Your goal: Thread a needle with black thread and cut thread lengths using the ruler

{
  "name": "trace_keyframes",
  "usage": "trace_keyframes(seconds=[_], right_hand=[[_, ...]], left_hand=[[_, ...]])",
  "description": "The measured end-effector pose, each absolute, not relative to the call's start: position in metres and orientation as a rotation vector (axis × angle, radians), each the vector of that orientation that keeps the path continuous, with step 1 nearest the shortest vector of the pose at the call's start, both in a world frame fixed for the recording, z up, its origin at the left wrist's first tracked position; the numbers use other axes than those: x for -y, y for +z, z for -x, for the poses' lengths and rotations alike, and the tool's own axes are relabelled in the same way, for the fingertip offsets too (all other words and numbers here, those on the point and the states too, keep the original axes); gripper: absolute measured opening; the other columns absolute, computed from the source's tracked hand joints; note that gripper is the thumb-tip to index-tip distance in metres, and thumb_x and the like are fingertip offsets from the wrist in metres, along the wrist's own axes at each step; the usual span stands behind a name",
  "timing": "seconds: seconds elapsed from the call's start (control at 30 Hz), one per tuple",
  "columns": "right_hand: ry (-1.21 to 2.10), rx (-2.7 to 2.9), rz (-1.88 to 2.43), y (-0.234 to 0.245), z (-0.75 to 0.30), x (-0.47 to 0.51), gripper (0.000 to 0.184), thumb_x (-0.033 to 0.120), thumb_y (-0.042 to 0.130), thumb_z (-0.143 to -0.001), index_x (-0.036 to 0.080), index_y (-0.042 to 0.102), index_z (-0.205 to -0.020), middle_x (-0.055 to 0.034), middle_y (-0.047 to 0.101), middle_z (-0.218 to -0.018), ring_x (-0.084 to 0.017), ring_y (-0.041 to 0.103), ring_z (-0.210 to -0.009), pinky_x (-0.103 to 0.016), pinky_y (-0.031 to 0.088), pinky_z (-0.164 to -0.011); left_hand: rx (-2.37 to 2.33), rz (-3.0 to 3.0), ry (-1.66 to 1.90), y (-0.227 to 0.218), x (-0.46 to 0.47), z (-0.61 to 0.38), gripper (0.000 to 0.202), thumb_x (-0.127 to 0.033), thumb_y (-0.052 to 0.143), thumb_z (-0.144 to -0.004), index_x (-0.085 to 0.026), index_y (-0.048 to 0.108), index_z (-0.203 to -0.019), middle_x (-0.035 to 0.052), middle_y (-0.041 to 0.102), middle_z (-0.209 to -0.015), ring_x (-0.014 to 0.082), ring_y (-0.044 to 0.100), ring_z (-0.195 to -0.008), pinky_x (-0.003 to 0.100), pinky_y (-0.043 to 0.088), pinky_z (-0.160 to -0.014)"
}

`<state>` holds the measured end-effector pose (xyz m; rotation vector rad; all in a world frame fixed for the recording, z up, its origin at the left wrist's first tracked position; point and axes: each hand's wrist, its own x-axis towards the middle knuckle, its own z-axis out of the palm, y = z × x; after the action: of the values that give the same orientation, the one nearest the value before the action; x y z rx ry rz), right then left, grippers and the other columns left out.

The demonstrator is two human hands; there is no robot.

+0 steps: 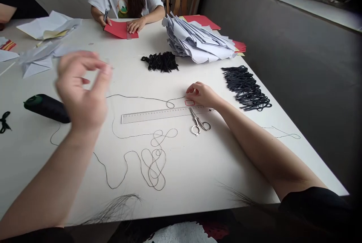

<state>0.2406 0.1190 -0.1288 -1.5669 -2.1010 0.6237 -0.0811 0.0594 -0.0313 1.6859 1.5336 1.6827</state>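
My left hand (85, 88) is raised over the left side of the table and blurred. Its thumb and index finger are pinched together, and a thin dark thread (141, 97) appears to run up to them, though the grip itself is smeared. At the centre right, my right hand (201, 94) pinches the thread close to the tabletop. Just below it lie a clear ruler (152, 114) and a pair of metal scissors (197, 122), closed to a narrow angle. More slack thread (154, 167) forms loose loops nearer to me. A dark spool (48, 108) lies partly behind my left wrist.
Bundles of black cords (162, 62) and dark looped cords (246, 88) lie beyond and to the right. A tall paper stack (198, 39) stands at the far right. Across the table (209, 167), a person holds red paper (118, 29). Crumpled white paper (51, 26) is far left.
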Motion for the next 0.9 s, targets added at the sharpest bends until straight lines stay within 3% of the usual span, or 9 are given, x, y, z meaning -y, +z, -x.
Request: trace_keyframes(seconds=[0.13, 0.27, 0.4, 0.53, 0.67, 0.73, 0.8, 0.9], right_hand=[[0.612, 2.153, 1.522, -0.125, -0.238, -0.118, 0.012, 0.026, 0.057, -0.084, 0.016, 0.063, -0.084, -0.0112, 0.060, -0.100, -0.019, 0.056, -0.082, -0.034, 0.046, -0.080], [0.755, 2.153, 1.437, -0.100, -0.234, -0.101, 0.011, 0.025, 0.052, -0.088, 0.017, 0.059, -0.089, -0.0108, 0.066, -0.100, -0.018, 0.061, -0.084, -0.032, 0.049, -0.076], [1.160, 2.172, 1.098, -0.059, -0.223, -0.067, 0.016, 0.032, 0.062, -0.088, 0.016, 0.060, -0.086, -0.0052, 0.070, -0.082, -0.013, 0.064, -0.074, -0.027, 0.050, -0.067], [1.702, 2.065, 0.615, -0.050, -0.202, -0.041, 0.016, 0.026, 0.066, -0.087, 0.015, 0.056, -0.093, -0.0046, 0.070, -0.080, -0.011, 0.064, -0.069, -0.024, 0.050, -0.059], [1.581, 2.015, 0.745, -0.073, -0.186, -0.039, 0.014, 0.019, 0.062, -0.088, 0.017, 0.050, -0.096, -0.0016, 0.066, -0.079, -0.011, 0.063, -0.072, -0.025, 0.052, -0.064], [1.494, 2.059, 0.819, -0.080, -0.185, -0.042, 0.011, 0.018, 0.059, -0.089, 0.018, 0.050, -0.094, -0.0012, 0.065, -0.079, -0.010, 0.061, -0.072, -0.024, 0.050, -0.063], [1.445, 2.101, 0.855, -0.083, -0.185, -0.043, 0.009, 0.016, 0.057, -0.089, 0.018, 0.049, -0.094, -0.0012, 0.066, -0.079, -0.010, 0.061, -0.071, -0.023, 0.048, -0.061], [1.422, 2.124, 0.916, -0.083, -0.187, -0.042, 0.009, 0.014, 0.055, -0.089, 0.019, 0.049, -0.094, -0.0007, 0.068, -0.080, -0.010, 0.059, -0.069, -0.022, 0.046, -0.059]], left_hand=[[-1.484, -2.148, 1.652, -0.058, -0.052, 0.052, 0.007, -0.029, 0.068, -0.083, -0.024, 0.066, -0.079, 0.0027, 0.065, -0.108, 0.0236, 0.058, -0.111, 0.041, 0.044, -0.098], [-1.334, -2.136, 1.583, -0.078, -0.045, 0.036, 0.006, -0.026, 0.065, -0.085, -0.023, 0.064, -0.079, 0.0054, 0.064, -0.121, 0.0264, 0.053, -0.124, 0.043, 0.039, -0.107], [-1.108, -1.750, 1.452, -0.087, -0.038, 0.020, 0.009, -0.027, 0.062, -0.087, -0.021, 0.061, -0.080, 0.0063, 0.069, -0.118, 0.0250, 0.054, -0.127, 0.045, 0.033, -0.113], [-0.862, -1.115, 1.066, -0.097, -0.034, 0.007, 0.015, -0.033, 0.062, -0.085, -0.020, 0.056, -0.081, 0.0046, 0.071, -0.091, 0.0205, 0.068, -0.091, 0.039, 0.051, -0.090], [-0.853, -0.940, 0.857, -0.106, -0.026, 0.003, 0.020, -0.035, 0.063, -0.084, -0.019, 0.053, -0.078, -0.0004, 0.063, -0.073, 0.0134, 0.063, -0.065, 0.029, 0.051, -0.069], [-0.901, -0.956, 0.816, -0.109, -0.022, 0.003, 0.020, -0.036, 0.062, -0.086, -0.019, 0.053, -0.079, -0.0011, 0.061, -0.074, 0.0097, 0.056, -0.055, 0.024, 0.044, -0.054], [-0.931, -0.986, 0.774, -0.111, -0.018, 0.004, 0.019, -0.036, 0.059, -0.088, -0.020, 0.052, -0.082, -0.0018, 0.059, -0.074, 0.0056, 0.042, -0.045, 0.021, 0.029, -0.043], [-0.949, -1.077, 0.743, -0.113, -0.014, 0.006, 0.018, -0.034, 0.057, -0.090, -0.019, 0.051, -0.081, -0.0026, 0.056, -0.070, 0.0043, 0.026, -0.043, 0.022, 0.018, -0.042]])
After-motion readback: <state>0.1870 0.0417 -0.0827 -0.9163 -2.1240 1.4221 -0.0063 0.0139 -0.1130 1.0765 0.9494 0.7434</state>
